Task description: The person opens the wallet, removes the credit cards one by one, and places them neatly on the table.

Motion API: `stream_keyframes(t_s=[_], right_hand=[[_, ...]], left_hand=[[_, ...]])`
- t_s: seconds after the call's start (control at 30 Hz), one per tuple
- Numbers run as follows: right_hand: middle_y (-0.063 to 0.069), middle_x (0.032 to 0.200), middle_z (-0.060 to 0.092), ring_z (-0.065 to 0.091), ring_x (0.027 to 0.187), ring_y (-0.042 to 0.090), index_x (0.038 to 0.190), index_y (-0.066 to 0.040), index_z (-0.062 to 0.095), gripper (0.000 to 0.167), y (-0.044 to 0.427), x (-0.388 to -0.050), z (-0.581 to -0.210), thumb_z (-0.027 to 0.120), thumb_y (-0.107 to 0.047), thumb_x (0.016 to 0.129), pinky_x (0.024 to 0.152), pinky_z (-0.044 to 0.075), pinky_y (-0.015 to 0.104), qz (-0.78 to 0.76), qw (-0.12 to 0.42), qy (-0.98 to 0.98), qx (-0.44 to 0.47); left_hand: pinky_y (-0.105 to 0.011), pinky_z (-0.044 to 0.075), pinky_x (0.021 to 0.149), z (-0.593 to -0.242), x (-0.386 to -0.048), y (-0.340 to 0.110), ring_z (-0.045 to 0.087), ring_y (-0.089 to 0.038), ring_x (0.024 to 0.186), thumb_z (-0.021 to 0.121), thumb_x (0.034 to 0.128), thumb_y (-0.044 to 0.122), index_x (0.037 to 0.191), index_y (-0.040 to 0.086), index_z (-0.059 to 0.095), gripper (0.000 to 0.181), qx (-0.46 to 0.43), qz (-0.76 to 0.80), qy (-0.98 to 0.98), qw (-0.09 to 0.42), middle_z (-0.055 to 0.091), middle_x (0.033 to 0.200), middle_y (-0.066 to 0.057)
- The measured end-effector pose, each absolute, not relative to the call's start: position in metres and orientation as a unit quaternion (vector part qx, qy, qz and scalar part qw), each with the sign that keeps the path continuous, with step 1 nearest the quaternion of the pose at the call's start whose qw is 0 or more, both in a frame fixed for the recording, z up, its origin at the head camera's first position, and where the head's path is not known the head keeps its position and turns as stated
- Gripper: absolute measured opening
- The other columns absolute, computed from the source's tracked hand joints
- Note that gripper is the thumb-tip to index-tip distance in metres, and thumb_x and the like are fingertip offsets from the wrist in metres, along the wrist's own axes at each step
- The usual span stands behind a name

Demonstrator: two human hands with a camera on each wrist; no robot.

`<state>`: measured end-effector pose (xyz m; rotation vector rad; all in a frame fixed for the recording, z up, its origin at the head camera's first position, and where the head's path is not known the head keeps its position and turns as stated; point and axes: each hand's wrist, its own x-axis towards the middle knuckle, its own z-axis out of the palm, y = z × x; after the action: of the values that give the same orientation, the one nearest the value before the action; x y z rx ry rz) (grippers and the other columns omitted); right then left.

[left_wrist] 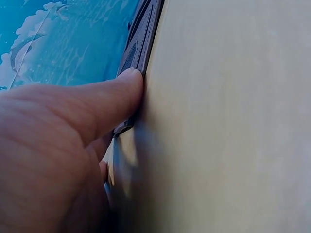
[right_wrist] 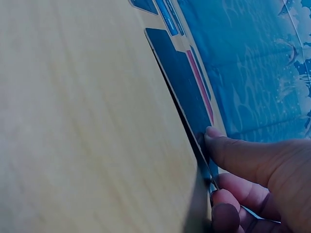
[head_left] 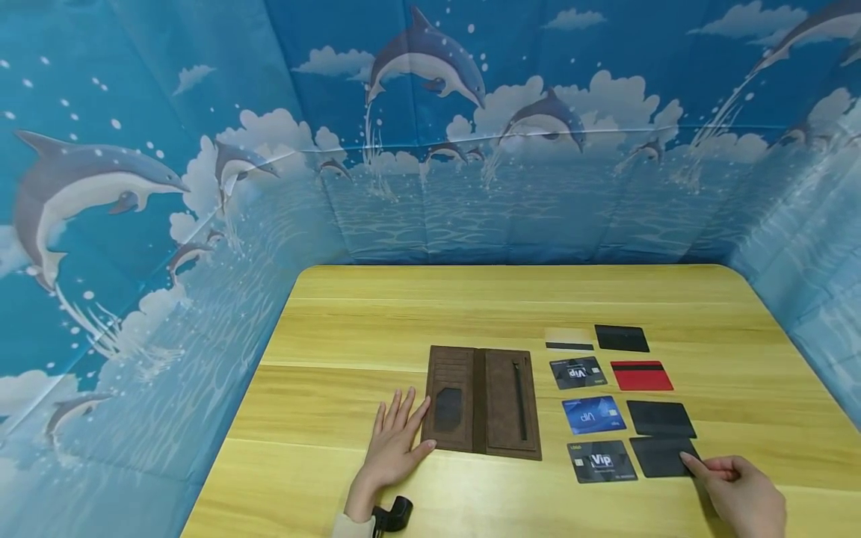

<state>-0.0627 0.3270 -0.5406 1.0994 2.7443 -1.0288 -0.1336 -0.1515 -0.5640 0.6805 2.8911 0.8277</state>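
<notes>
A brown bifold wallet lies opened flat on the table, card slots on its left half and a zip on its right. My left hand rests beside it with fingers spread, the thumb touching its lower left edge; the left wrist view shows the thumb against that edge. My right hand pinches the right end of a black card between thumb and fingers. In the right wrist view, the card tilts slightly, its near edge raised off the table.
Left of the black card lies a grey Vip card. Farther back are a blue card, another black card, a dark Vip card, a red card, a pale striped card and a black card. A dolphin-print curtain surrounds the table.
</notes>
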Motion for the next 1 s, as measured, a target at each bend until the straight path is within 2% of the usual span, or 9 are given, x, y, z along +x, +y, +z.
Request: stream_keyframes(t_s=[0.27, 0.57, 0.8, 1.0], right_hand=[[0.006, 0.066, 0.054, 0.049, 0.063, 0.024, 0.088, 0.004, 0.059, 0.062, 0.332, -0.064, -0.550, 0.067, -0.057, 0.080, 0.060, 0.033, 0.037, -0.319, 0.001, 0.880, 0.353], [0.005, 0.065, 0.055, 0.050, 0.062, 0.024, 0.087, 0.004, 0.059, 0.059, 0.328, -0.062, -0.541, 0.068, -0.054, 0.081, 0.060, 0.033, 0.037, -0.312, -0.003, 0.884, 0.347], [0.005, 0.065, 0.054, 0.049, 0.061, 0.023, 0.087, 0.004, 0.058, 0.058, 0.326, -0.062, -0.536, 0.068, -0.052, 0.081, 0.059, 0.033, 0.036, -0.309, 0.003, 0.884, 0.351], [0.005, 0.064, 0.053, 0.048, 0.060, 0.023, 0.086, 0.005, 0.059, 0.055, 0.324, -0.062, -0.532, 0.069, -0.050, 0.081, 0.059, 0.033, 0.036, -0.306, -0.001, 0.887, 0.346]], left_hand=[[-0.055, -0.005, 0.108, -0.560, -0.133, -0.152, 0.004, -0.039, 0.141, 0.051, 0.0958, 0.039, 0.149, 0.011, 0.031, 0.064, 0.228, 0.272, 0.935, 0.021, 0.014, 0.155, -0.018], [-0.053, -0.008, 0.109, -0.554, -0.132, -0.154, 0.004, -0.041, 0.141, 0.051, 0.0961, 0.038, 0.149, 0.010, 0.031, 0.063, 0.234, 0.287, 0.929, 0.022, 0.015, 0.155, -0.020], [-0.051, -0.011, 0.109, -0.555, -0.133, -0.155, 0.004, -0.041, 0.140, 0.050, 0.0967, 0.038, 0.149, 0.010, 0.031, 0.062, 0.247, 0.293, 0.924, 0.004, 0.016, 0.154, -0.021], [-0.051, -0.010, 0.109, -0.552, -0.133, -0.156, 0.001, -0.037, 0.142, 0.050, 0.0962, 0.041, 0.150, 0.012, 0.030, 0.064, 0.230, 0.285, 0.930, 0.030, 0.012, 0.156, -0.016]])
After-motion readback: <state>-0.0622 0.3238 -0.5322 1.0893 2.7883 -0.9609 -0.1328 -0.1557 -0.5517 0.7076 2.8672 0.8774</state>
